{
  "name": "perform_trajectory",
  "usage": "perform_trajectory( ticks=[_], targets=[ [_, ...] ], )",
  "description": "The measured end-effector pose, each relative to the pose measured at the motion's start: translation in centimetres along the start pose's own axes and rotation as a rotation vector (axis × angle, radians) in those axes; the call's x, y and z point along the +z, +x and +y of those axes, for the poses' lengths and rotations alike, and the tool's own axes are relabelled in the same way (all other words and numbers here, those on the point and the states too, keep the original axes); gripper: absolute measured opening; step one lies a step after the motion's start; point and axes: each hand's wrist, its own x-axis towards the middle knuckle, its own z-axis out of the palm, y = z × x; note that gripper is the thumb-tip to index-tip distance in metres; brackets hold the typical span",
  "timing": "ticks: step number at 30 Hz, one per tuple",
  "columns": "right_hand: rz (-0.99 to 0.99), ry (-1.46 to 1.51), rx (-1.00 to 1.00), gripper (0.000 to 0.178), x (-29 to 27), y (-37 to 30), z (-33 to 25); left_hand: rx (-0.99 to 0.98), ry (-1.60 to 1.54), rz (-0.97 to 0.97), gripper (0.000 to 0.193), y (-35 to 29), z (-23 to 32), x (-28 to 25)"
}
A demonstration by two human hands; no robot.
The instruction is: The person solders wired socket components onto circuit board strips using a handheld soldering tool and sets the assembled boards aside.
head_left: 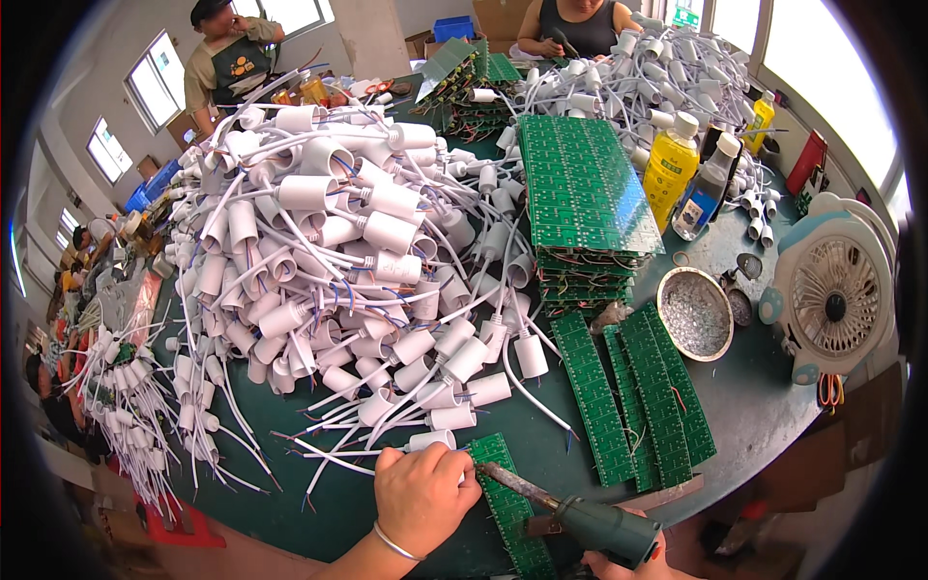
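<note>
My left hand (pixel 425 498) is closed in a pinch, with a bit of white cable showing at its fingertips. Just beyond its knuckles lies a white lamp holder (pixel 432 440). A narrow green circuit board (pixel 507 503) rests on the table between my hands. My right hand (pixel 628 561), partly cut off by the lower edge, grips a soldering iron (pixel 590 527) with a dark green body. The iron's metal tip points left, close to my left fingertips and over the board's upper part.
A big heap of white lamp holders (pixel 319 242) with cables fills the left. Stacked circuit boards (pixel 590 184) and loose strips (pixel 657 396) lie right of it. A metal bowl (pixel 696 314), a yellow bottle (pixel 670 169) and a fan (pixel 836 295) stand farther right. People work beyond the table.
</note>
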Motion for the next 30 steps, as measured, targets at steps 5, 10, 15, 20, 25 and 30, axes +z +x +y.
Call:
perform_trajectory(
  ticks=[5,10,15,20,25,30],
  targets=[
    [-0.035,0.088,0.094,0.029,-1.5,-0.8,0.9,-0.005,0.0,-0.018,0.014,0.1,0.1,-0.1],
    [0.079,0.206,0.056,0.024,-1.5,-0.5,0.4,0.0,0.012,0.002,0.013,-0.2,0.1,-0.1],
    [0.068,0.213,0.098,0.025,-1.3,-1.5,0.3,0.002,0.02,0.013,0.014,-0.3,0.3,0.2],
    [0.05,0.215,0.048,0.024,-1.6,-0.9,0.0,-0.044,0.028,0.008,0.013,-0.9,0.6,0.0],
    [0.102,0.172,0.04,0.024,-2.2,-1.2,0.1,-0.05,0.059,0.071,0.027,0.5,1.5,-3.1],
    [0.095,0.2,0.05,0.024,-2.4,-1.1,-0.4,0.044,0.072,0.4,0.016,5.5,-4.0,-4.6]
  ],
)
